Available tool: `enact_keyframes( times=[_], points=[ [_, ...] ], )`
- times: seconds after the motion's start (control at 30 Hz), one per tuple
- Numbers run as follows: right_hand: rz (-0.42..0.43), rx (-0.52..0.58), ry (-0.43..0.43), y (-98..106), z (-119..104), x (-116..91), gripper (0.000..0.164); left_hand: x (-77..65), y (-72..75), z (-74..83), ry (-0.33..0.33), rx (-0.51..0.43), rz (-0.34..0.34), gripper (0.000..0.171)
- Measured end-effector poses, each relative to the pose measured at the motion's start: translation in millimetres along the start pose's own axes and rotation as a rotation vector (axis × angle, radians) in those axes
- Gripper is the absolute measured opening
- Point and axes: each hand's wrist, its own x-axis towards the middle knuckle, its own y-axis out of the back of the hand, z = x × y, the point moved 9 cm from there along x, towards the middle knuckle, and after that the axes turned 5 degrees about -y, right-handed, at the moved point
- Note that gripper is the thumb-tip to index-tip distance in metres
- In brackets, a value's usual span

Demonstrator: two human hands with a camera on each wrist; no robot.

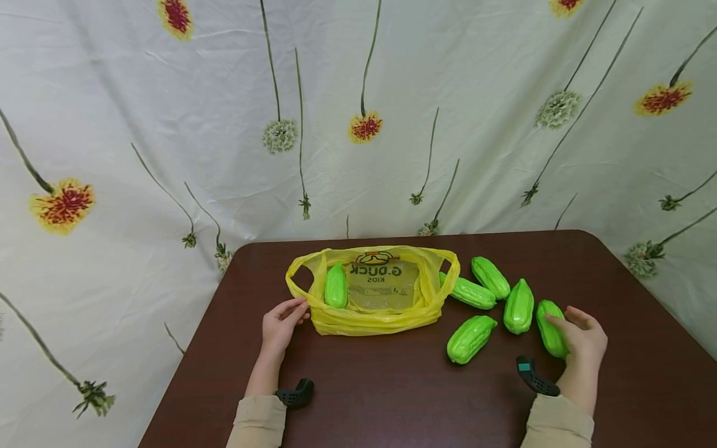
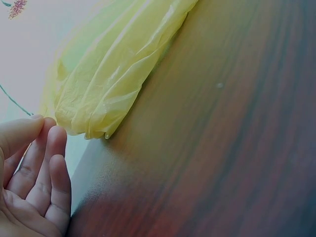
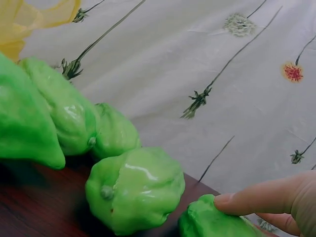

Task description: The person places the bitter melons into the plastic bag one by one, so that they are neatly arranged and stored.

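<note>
A yellow plastic bag (image 1: 375,325) lies with its mouth spread and a duck print inside. One green ridged gourd (image 1: 336,286) is within it, towards its left side. My left hand (image 1: 284,323) pinches the bag's left edge between thumb and forefinger; the left wrist view shows the other fingers (image 2: 60,182) loosely bent beside the yellow film (image 2: 108,74). At the right, my right hand (image 1: 585,339) grips another green gourd (image 1: 551,330), thumb across its top. In the right wrist view, the thumb presses this gourd (image 3: 212,222), and its lower part is cut off.
Several more gourds lie between the bag and my right hand: one nearest me (image 1: 470,339), one upright-looking (image 1: 519,307), one at the back (image 1: 490,278), and one partly behind the bag's right handle (image 1: 473,294). A flowered cloth (image 1: 347,174) hangs behind the dark table (image 1: 392,392).
</note>
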Motion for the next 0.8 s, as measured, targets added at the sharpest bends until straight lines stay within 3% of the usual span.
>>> enact_keyframes(
  times=[0.17,0.47,0.8],
  points=[
    [0.011,-0.02,0.005,-0.5,0.9,1.0,0.055,-0.1,-0.3,-0.1,0.005,-0.002,0.0,0.027],
    [0.05,0.081,-0.006,4.6,-2.7,-5.4,0.042,-1.4,-0.1,0.8,0.001,0.005,0.001,0.027],
    [0.072,0.203,0.041,-1.0,-21.1,-20.1,0.051,-1.1,0.2,0.4,0.0,0.01,0.003,0.027]
  ],
)
